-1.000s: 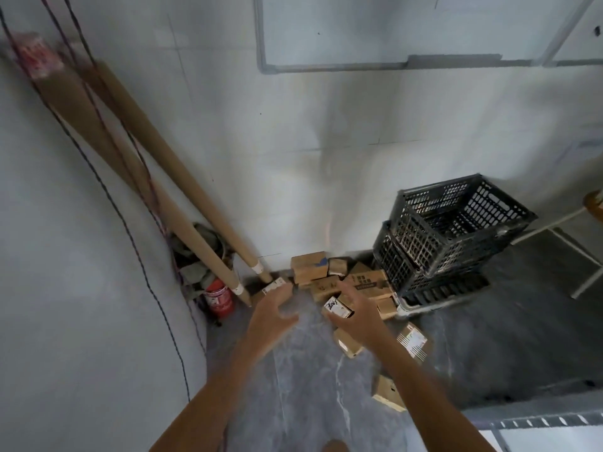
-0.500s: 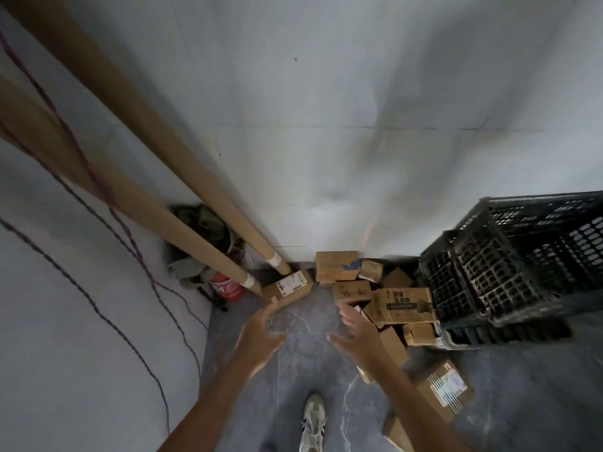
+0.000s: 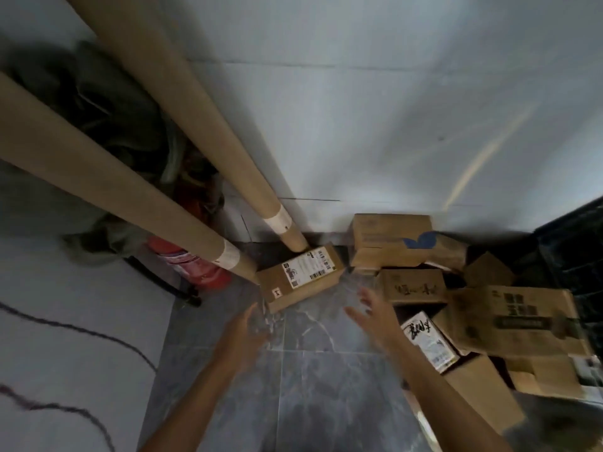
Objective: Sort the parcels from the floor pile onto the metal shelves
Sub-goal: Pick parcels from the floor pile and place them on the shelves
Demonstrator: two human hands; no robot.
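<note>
A pile of cardboard parcels lies on the grey tiled floor against the white wall. Nearest is a brown parcel with a white shipping label (image 3: 301,275), lying at the feet of two cardboard tubes. My left hand (image 3: 243,334) is open, fingers stretched toward that parcel's near left corner, just short of it. My right hand (image 3: 375,316) is open too, spread between the labelled parcel and a box with black writing (image 3: 412,286). Both hands hold nothing. A white-labelled small box (image 3: 429,342) lies right of my right wrist. No shelf is in view.
Two long cardboard tubes (image 3: 208,125) lean from the upper left down to the floor. A red fire extinguisher (image 3: 192,265) and dark bundled cloth sit in the left corner. A black plastic crate (image 3: 574,249) stands at the right edge. Larger boxes (image 3: 515,318) stack at the right.
The view has dropped much closer to the pile. Both hands have reached forward and spread open toward the labelled parcel; the small box once by my right hand now lies on the pile.
</note>
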